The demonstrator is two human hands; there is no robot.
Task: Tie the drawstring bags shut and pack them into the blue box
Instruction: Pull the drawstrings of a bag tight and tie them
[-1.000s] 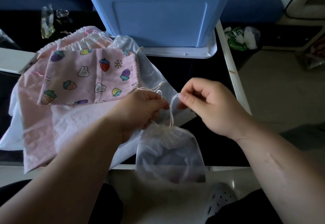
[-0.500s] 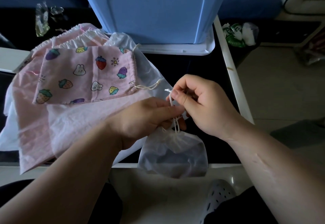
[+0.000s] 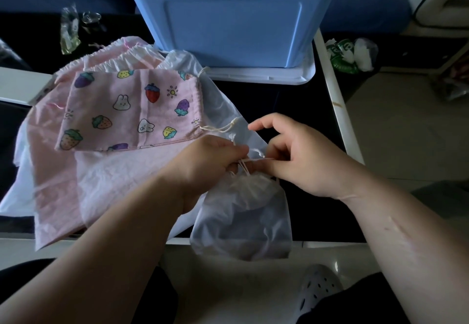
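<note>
A small sheer white drawstring bag (image 3: 243, 219) hangs over the table's near edge, its neck gathered. My left hand (image 3: 210, 161) pinches its white drawstring (image 3: 245, 167) just above the neck. My right hand (image 3: 299, 156) pinches the same cord from the right, index finger raised. The two hands nearly touch over the bag's mouth. The blue box (image 3: 233, 16) stands at the back of the table on a white lid. A pink bag printed with strawberries and bunnies (image 3: 132, 110) lies to the left on a pile of pink and white bags (image 3: 76, 176).
The black table top (image 3: 291, 110) has a white right edge (image 3: 340, 110). Small clear packets (image 3: 69, 31) lie at the back left. Green and white wrappers (image 3: 352, 54) lie on the floor to the right. A perforated white shoe (image 3: 317, 290) shows below the table.
My hands have drawn together over the bag's neck, working the cord. The cord loop, held up and apart a second ago, now lies short between my fingers. The bag hangs slightly lower.
</note>
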